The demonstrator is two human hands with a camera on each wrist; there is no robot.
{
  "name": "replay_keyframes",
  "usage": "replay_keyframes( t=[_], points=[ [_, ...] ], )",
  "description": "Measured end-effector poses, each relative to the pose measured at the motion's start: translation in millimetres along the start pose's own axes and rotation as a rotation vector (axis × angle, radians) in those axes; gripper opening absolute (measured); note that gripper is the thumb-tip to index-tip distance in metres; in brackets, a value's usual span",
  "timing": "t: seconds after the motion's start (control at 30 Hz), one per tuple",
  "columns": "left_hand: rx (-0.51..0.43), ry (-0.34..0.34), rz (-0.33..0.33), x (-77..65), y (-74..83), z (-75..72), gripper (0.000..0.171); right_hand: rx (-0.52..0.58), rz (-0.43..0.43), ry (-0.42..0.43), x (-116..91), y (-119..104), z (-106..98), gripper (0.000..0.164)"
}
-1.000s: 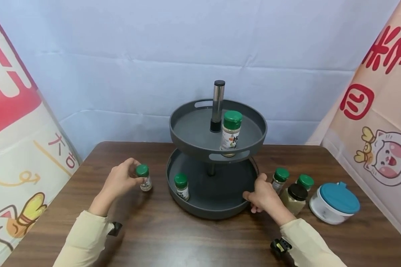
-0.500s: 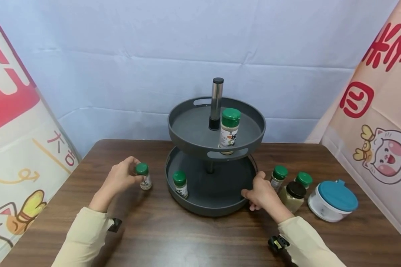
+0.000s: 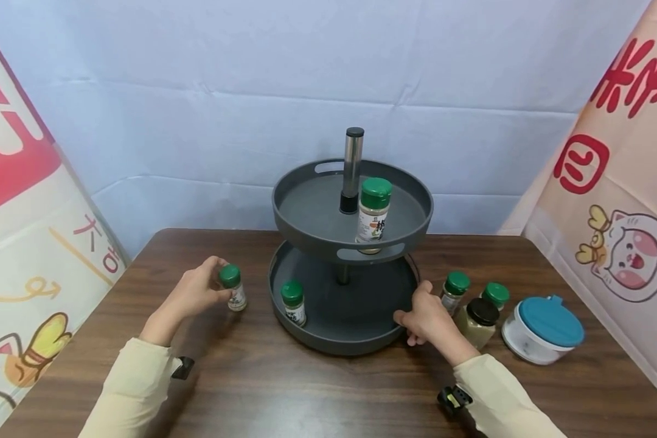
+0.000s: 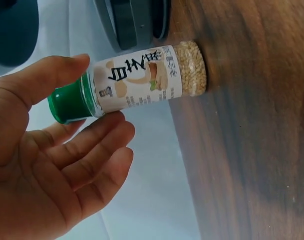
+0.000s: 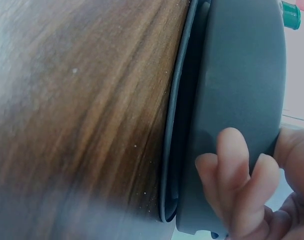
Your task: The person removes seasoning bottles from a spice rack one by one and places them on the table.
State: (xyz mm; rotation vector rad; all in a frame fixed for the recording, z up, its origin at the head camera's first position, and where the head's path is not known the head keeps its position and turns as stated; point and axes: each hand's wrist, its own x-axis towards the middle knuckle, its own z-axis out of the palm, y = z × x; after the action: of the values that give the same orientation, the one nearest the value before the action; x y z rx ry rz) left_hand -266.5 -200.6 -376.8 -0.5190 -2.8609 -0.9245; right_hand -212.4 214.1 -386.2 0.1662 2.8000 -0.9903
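Note:
My left hand (image 3: pixel 193 293) pinches a small clear jar of sesame seeds (image 3: pixel 238 298) near its green cap, over the left of the table. In the left wrist view the jar (image 4: pixel 141 77) shows a white label and pale seeds at its base; the thumb lies along one side, fingers on the other. My right hand (image 3: pixel 428 317) grips the right rim of the lower tray (image 3: pixel 336 348) of a grey two-tier turntable. The right wrist view has the thumb at the rim and curled fingers against the tray's outer wall (image 5: pixel 242 75).
A green-capped spice jar (image 3: pixel 294 304) stands at the lower tray's left; a bigger one (image 3: pixel 373 222) is on the upper tray (image 3: pixel 312 201). Right of the turntable are two green-capped jars (image 3: pixel 452 294) (image 3: pixel 495 294), a black-lidded jar (image 3: pixel 475 331) and a blue-lidded white container (image 3: pixel 536 344).
The whole scene shifts slightly left and up in the head view. Both hands keep their holds, and the jars and turntable look the same.

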Motion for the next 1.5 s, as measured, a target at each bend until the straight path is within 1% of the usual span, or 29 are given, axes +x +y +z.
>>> replay_keyframes(
  t=[0.17, 0.23, 0.43, 0.6, 0.73, 1.03, 1.27, 1.5],
  points=[
    [0.024, 0.011, 0.039, 0.2, 0.7, 2.0, 0.048, -0.003, 0.0, 0.002, 0.8, -0.3, -0.5, 0.086],
    [0.052, 0.008, 0.045, 0.5, 3.2, 0.8, 0.049, -0.004, -0.004, 0.002, 0.7, 0.1, -0.4, 0.085],
    [0.153, -0.032, 0.067, -0.2, 14.2, -11.9, 0.058, 0.001, -0.004, 0.0, 0.7, 0.0, 0.8, 0.085],
    [0.184, -0.066, 0.086, -2.4, 23.5, -19.4, 0.058, -0.006, -0.003, 0.003, -2.0, 2.3, 2.1, 0.081],
    [0.196, -0.068, 0.104, -2.4, 27.8, -18.9, 0.056, -0.008, -0.013, 0.013, -2.7, 2.6, 1.8, 0.08],
    [0.204, -0.048, 0.11, -1.0, 30.9, -17.0, 0.052, -0.001, -0.005, 0.012, -0.7, -0.3, 1.9, 0.082],
    [0.213, -0.024, 0.144, -0.5, 44.0, -14.1, 0.051, -0.001, -0.003, 0.014, -0.8, 0.0, 2.7, 0.08],
    [0.245, -0.039, 0.18, 0.2, 56.4, -6.5, 0.055, 0.002, -0.006, 0.02, -0.9, -0.3, 3.1, 0.079]
  ],
)
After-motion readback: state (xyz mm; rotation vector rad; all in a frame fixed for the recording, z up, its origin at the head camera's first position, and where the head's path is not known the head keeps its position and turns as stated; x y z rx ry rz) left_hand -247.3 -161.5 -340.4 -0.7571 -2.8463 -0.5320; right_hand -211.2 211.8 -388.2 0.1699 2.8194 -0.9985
